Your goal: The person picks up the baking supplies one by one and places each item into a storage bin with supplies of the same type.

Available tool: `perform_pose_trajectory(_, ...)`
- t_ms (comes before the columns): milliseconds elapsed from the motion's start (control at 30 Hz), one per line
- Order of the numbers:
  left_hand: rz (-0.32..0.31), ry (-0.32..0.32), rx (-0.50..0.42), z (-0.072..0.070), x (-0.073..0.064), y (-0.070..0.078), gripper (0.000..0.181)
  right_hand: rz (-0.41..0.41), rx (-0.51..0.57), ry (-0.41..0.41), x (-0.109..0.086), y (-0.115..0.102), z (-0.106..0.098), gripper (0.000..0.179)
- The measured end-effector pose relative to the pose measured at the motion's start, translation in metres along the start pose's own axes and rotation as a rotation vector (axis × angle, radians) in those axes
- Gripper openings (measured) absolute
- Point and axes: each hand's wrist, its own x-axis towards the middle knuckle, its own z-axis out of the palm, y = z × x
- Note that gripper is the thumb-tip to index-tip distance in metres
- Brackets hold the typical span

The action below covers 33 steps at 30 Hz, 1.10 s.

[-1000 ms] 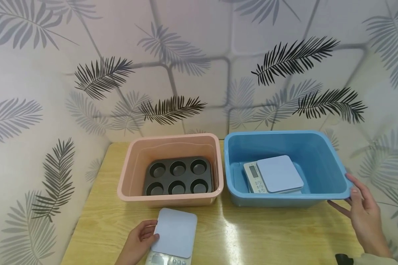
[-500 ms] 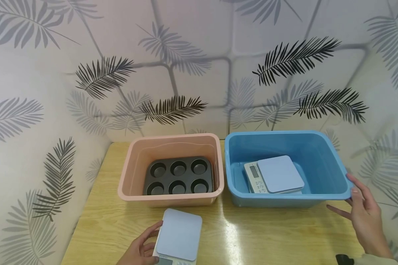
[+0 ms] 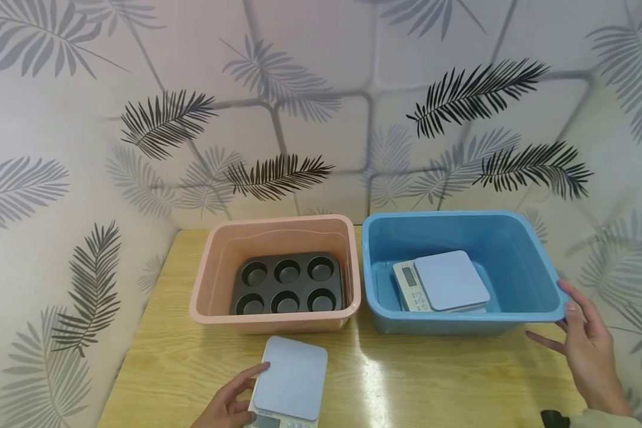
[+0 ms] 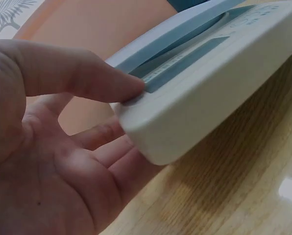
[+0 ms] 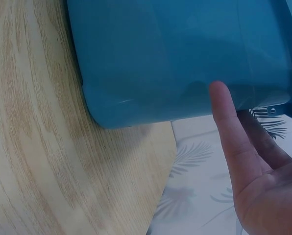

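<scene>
My left hand (image 3: 230, 399) holds a white kitchen scale (image 3: 290, 380) at its left side, in front of the pink basin (image 3: 271, 321). In the left wrist view, the thumb (image 4: 102, 81) presses on top by the display and the fingers (image 4: 131, 161) reach beneath the scale's edge. The right hand (image 3: 594, 351) grips the front right corner of the blue basin (image 3: 460, 318), thumb at the rim. One finger (image 5: 222, 98) lies along the basin's outer wall in the right wrist view. A second kitchen scale (image 3: 452, 281) lies tilted inside the blue basin.
Inside the pink basin rests a dark muffin tin (image 3: 287, 285). Both basins stand side by side at the back of the wooden table (image 3: 406, 380), against a wall (image 3: 321, 119) with leaf patterns.
The scale at my left hand has shifted slightly right, and the fingers have spread along its side, with the thumb now lower by the display. The right hand stays at the blue basin's corner.
</scene>
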Motion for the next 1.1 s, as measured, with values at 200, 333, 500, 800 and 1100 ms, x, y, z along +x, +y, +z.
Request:
perform_pose_trajectory(200,-0.045,0.015,0.042,0.004,0.002,-0.001,0.059,-0.011,-0.001,-0.017,0.001,0.0,0.0,0.057)
perform_pose_trajectory(333,-0.037,0.069,0.089,0.007,0.004,-0.003,0.062,-0.018,-0.006,-0.026,0.002,0.001,-0.001,0.057)
perform_pose_trajectory(500,-0.064,0.142,0.081,0.01,0.004,-0.002,0.067,-0.03,0.006,-0.036,0.003,0.001,-0.002,0.057)
perform_pose_trajectory(800,-0.087,0.225,0.067,0.018,0.005,0.007,0.069,-0.017,0.021,-0.022,0.001,0.001,-0.002,0.055)
perform_pose_trajectory(1100,0.021,0.127,-0.11,0.028,0.003,0.018,0.069,-0.025,0.015,-0.028,0.002,0.001,-0.003,0.055)
